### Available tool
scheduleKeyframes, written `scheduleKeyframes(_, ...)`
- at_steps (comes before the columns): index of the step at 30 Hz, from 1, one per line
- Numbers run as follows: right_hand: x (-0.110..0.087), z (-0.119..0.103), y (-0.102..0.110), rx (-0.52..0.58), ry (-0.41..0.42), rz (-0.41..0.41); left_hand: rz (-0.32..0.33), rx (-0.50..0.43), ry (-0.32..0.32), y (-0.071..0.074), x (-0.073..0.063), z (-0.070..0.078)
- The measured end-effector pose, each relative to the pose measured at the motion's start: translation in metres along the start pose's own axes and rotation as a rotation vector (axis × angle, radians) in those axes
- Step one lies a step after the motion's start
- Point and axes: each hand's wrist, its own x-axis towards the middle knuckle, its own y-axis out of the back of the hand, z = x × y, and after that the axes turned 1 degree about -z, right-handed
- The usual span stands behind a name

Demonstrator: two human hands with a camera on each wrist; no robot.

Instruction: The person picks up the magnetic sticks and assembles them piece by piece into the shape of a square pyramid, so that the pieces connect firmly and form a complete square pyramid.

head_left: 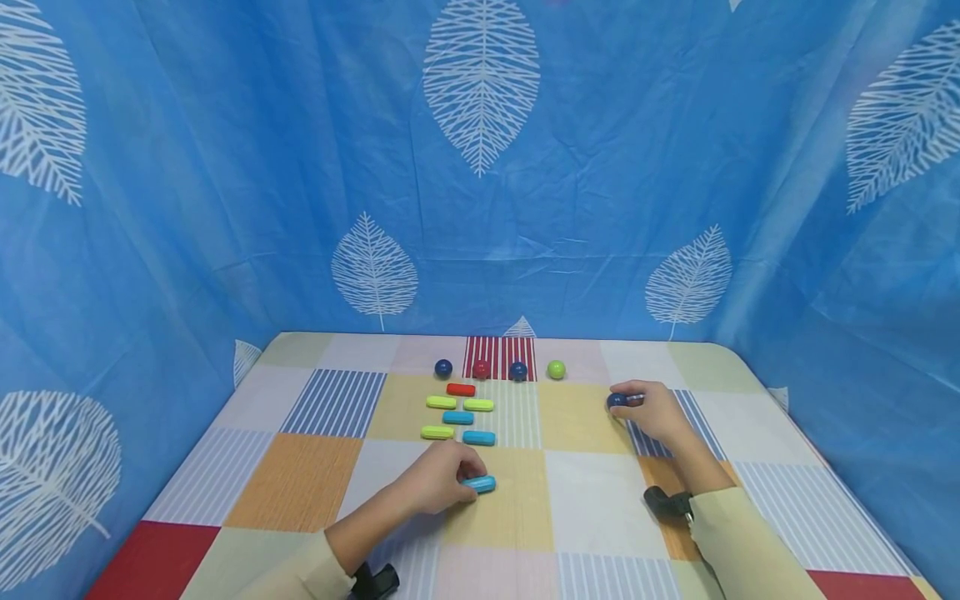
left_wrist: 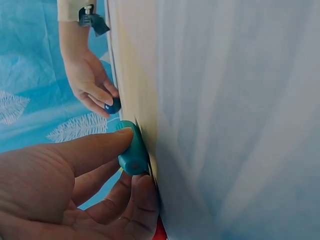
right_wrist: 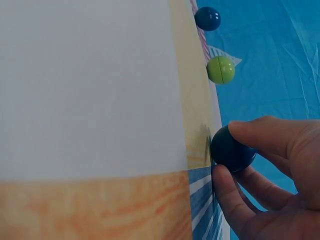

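Note:
My left hand pinches a light blue rounded stick at the near middle of the table; in the left wrist view, thumb and fingers grip the blue stick low by the cloth. Farther right, my right hand holds a dark blue ball between thumb and fingers. The right wrist view shows that dark ball close against the cloth. Beyond the left hand lie a red stick, three yellow-green sticks and two blue sticks.
Along the back runs a row of balls: a dark blue one, a red one, another dark blue one and a green one. A patchwork cloth covers the table. Blue leaf-print curtains hang around it.

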Motion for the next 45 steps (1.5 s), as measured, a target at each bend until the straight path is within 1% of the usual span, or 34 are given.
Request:
scheduleKeyframes(6,0.0,0.002,0.0,-0.002,0.015,-0.009,-0.006,-0.004,-0.01,0.0,0.001,0.001)
scheduleKeyframes(11,-0.004,0.001,0.001,-0.006,0.017,-0.015,-0.013,-0.022,-0.001,0.0,0.003,0.003)
scheduleKeyframes(15,-0.008,-0.002,0.0,0.004,0.022,-0.032,0.0,-0.04,0.003,-0.002,0.007,0.005)
scheduleKeyframes(22,-0.016,-0.007,-0.002,0.007,0.022,-0.055,0.023,-0.097,0.012,-0.002,0.023,0.01)
scheduleKeyframes(30,-0.026,-0.01,-0.006,0.076,0.05,-0.066,0.009,-0.132,-0.032,-0.005,0.046,0.014)
scheduleKeyframes(34,-0.03,-0.015,-0.007,0.091,0.044,-0.087,0.016,-0.128,-0.03,-0.008,0.056,0.02)
scheduleKeyframes(40,-0.038,-0.021,-0.009,0.094,0.014,-0.13,0.018,-0.137,0.005,-0.015,0.068,0.029)
scheduleKeyframes(42,-0.039,-0.021,-0.011,0.096,0.009,-0.135,0.014,-0.143,0.005,-0.018,0.072,0.032)
scheduleKeyframes(45,-0.041,-0.021,-0.012,0.097,0.028,-0.145,0.012,-0.151,-0.008,-0.023,0.078,0.035)
